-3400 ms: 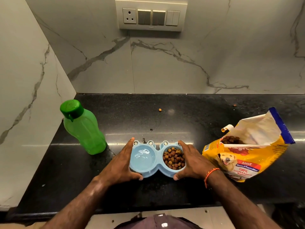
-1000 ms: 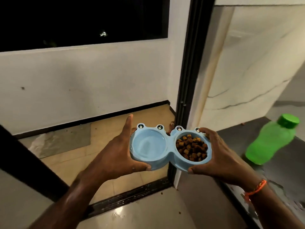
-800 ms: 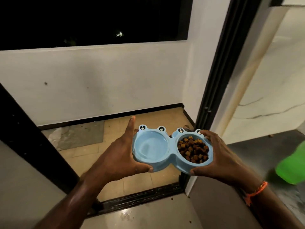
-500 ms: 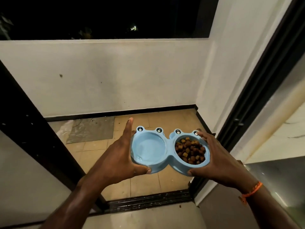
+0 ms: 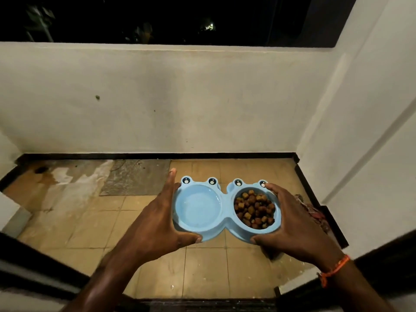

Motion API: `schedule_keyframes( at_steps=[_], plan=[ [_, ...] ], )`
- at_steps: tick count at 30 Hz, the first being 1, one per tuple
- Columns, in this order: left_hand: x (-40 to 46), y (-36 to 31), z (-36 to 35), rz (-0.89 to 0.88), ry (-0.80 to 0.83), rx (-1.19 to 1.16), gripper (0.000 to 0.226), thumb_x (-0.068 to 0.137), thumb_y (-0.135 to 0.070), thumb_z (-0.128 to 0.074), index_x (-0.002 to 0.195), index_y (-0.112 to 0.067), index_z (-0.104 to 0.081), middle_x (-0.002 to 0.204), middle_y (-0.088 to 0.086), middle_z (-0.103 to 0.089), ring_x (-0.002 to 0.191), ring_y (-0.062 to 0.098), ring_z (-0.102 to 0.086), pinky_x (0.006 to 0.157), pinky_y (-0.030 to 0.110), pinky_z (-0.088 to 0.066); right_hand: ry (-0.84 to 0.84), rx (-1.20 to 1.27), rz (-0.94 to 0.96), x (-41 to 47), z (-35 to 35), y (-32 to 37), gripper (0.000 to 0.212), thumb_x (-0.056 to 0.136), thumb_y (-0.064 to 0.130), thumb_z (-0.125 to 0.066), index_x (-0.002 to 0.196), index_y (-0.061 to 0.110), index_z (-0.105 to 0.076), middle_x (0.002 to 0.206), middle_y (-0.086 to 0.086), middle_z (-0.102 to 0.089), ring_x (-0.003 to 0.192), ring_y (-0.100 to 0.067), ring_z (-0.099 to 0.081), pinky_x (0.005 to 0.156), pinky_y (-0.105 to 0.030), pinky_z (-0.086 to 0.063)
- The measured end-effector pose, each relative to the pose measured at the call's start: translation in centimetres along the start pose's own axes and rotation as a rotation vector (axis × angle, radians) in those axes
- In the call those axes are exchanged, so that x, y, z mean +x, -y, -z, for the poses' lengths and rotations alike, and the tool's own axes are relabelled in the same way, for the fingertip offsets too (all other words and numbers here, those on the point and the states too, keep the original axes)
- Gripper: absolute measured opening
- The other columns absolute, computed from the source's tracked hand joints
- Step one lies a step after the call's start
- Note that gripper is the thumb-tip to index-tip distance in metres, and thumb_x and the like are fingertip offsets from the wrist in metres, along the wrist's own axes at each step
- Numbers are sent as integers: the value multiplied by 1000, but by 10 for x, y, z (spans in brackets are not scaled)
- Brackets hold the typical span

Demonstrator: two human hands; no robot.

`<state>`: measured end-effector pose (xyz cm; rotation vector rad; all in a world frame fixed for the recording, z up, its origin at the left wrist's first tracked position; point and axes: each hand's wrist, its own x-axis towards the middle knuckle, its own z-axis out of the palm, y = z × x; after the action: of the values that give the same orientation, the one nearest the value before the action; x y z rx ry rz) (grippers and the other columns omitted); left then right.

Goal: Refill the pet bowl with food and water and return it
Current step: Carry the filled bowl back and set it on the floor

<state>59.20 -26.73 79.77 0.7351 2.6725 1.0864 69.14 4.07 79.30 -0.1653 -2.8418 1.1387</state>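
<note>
I hold a light blue double pet bowl point(image 5: 225, 230) with frog eyes on its far rim, in the air above a tiled balcony floor. Its left cup point(image 5: 198, 209) holds clear water; its right cup holds brown kibble point(image 5: 254, 209). My left hand point(image 5: 155, 224) grips the bowl's left end, thumb under the near rim and fingers along the side. My right hand point(image 5: 295, 226) grips the right end the same way, an orange thread band on its wrist.
Below lies a tan tiled floor point(image 5: 202, 271) with a black border. A grey mat point(image 5: 137, 176) lies at the back left beside a stained patch. A white parapet wall point(image 5: 157, 97) closes the far side. A crumpled cloth point(image 5: 315, 212) lies at the right. Dark door frame point(image 5: 202, 306) crosses the bottom.
My view has swung left, away from the counter and green bottle, onto the balcony floor. The bowl stays level in both hands, now over the tiles.
</note>
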Motion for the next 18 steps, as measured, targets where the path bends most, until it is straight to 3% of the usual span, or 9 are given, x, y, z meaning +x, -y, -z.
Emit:
schedule_keyframes(
  at_steps=[2,4,7,12,15,18],
  plan=[
    [28,8,2,14,6,-3,158,52,-60,-95,152,-52,28,160,-22,-36,137,7,-48,109,29,-45,26,0,-3,31,1,-4,128,49,59,-93,153,46,-18,154,18,-34,132,-1,-44,103,-23,-48],
    [58,18,3,29,8,-17,157,52,-60,-94,152,-53,26,159,-23,-38,137,8,-49,111,35,-46,49,3,-9,63,1,-10,128,50,60,-92,153,46,-18,155,17,-33,134,-4,-44,106,-33,-50],
    [102,36,4,54,25,-29,157,51,-60,-94,152,-54,26,159,-23,-37,139,9,-48,113,38,-46,56,7,-19,108,-3,-20,128,50,61,-91,153,46,-17,154,17,-32,134,-5,-44,105,-32,-50],
    [177,76,-2,84,45,-37,157,52,-60,-94,152,-54,26,162,-21,-31,143,7,-42,114,32,-41,79,19,-56,185,-23,-51,128,51,59,-92,152,49,-14,150,21,-30,132,-1,-43,99,-19,-45],
    [227,108,-9,91,60,-58,156,52,-62,-94,152,-54,25,163,-21,-31,144,7,-41,115,32,-42,77,35,-95,234,-41,-69,127,51,60,-91,151,50,-13,147,22,-31,131,-2,-44,99,-21,-48],
    [274,139,-13,75,91,-73,155,54,-61,-94,149,-57,29,160,-29,-24,144,-2,-32,112,21,-35,63,63,-127,280,-59,-82,123,49,63,-88,148,50,-15,143,26,-32,126,6,-46,94,-14,-47]
  ],
)
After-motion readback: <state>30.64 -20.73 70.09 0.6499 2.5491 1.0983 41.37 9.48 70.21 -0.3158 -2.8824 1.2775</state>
